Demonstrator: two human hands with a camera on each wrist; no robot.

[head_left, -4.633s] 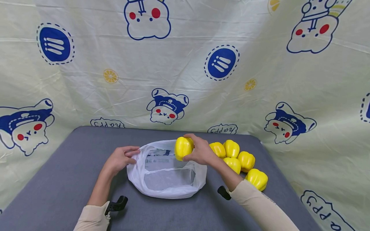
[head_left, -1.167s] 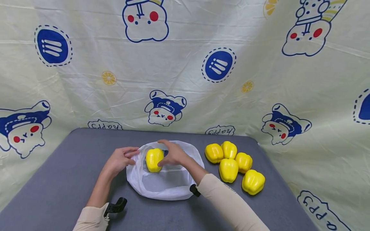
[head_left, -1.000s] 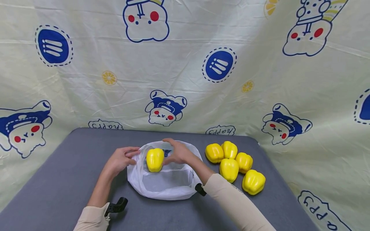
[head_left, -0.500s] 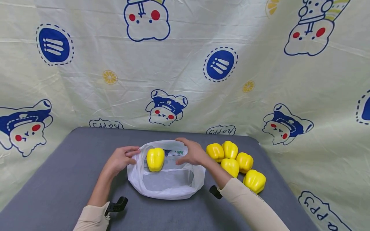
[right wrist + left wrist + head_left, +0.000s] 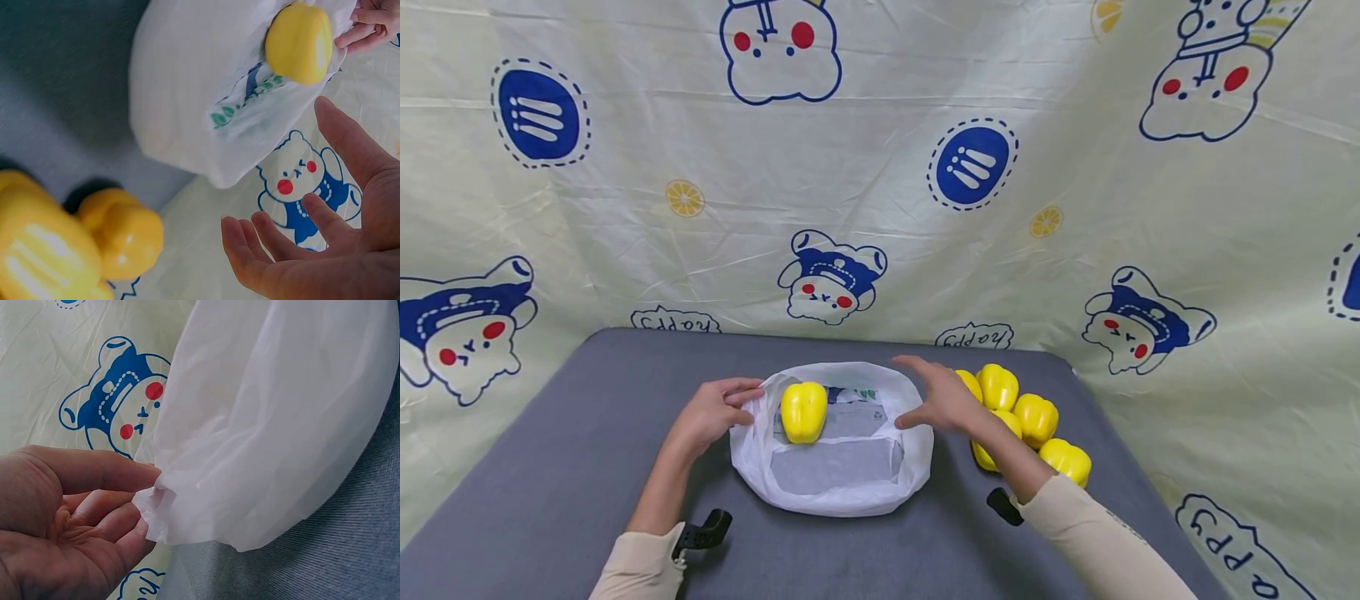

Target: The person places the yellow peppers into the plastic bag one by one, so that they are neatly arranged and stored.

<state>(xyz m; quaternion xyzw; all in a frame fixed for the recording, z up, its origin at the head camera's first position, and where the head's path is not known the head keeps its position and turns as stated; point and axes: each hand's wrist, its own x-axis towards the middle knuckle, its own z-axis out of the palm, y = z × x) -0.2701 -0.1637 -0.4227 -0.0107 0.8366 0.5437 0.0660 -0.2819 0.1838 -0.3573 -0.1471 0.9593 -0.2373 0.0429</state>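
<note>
A white plastic bag [image 5: 917,471] lies with its mouth spread wide in the middle of the table. Its left rim is pinched between the thumb and fingers of my left hand [image 5: 703,417]; the left wrist view shows the thin edge of the bag gathered at the fingertips. One yellow bell pepper [image 5: 803,412] sits inside, toward the left. My right hand [image 5: 947,400] is by the bag's right rim, fingers spread and holding nothing. Just beyond it is a group of yellow bell peppers [image 5: 1037,421], partly hidden by the hand and forearm.
The grey table [image 5: 625,400] reaches back to a pale patterned curtain [image 5: 880,167] behind it. A black wrist camera mount [image 5: 703,533] projects from the left wrist, and another black mount [image 5: 1004,506] from the right.
My right hand carried a bell pepper left into the bag, let go of it there, then drew back right toward the other peppers. My left hand has stayed at the bag's rim.
</note>
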